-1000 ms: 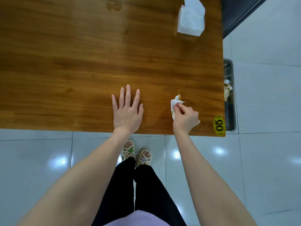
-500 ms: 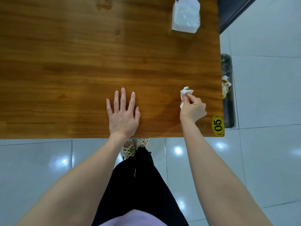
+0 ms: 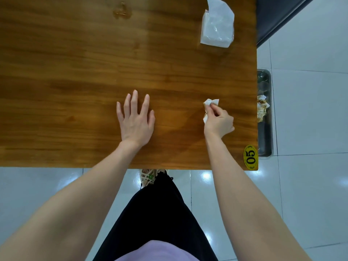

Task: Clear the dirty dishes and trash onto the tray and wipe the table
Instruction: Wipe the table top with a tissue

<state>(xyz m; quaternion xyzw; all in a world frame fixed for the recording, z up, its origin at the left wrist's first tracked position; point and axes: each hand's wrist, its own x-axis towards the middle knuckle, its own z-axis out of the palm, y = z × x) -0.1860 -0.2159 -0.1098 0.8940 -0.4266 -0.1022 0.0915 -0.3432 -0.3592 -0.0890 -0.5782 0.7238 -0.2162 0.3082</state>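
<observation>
Head view, looking down on a wooden table [image 3: 75,72] from its near edge. The left hand [image 3: 135,119] lies flat on the tabletop, palm down, fingers straight and slightly spread, holding nothing; the right hand [image 3: 219,121], well to its right, has curled fingers pinching a crumpled white tissue [image 3: 211,103] against the wood, the tissue showing at the fingertips and along the left side of the hand; the two hands are well apart. A patch of the surface between the hands looks darker and glossier than the wood around it. At the far right of the table stands a white tissue pack [image 3: 216,25]; at the far edge, left of the pack, a small shiny smear [image 3: 121,11] sits on the wood. A yellow oval sticker [image 3: 250,157] reading "05" marks the near right corner. Just past the right edge of the table, partly hidden by it, is a metal tray [image 3: 264,140]; in it lies a stained crumpled napkin [image 3: 261,110]; rounded shapes at its far end are too dim to identify. Below the near edge appear white floor tiles [image 3: 37,194], black trousers [image 3: 160,213] and a pale sandal [image 3: 148,177].
</observation>
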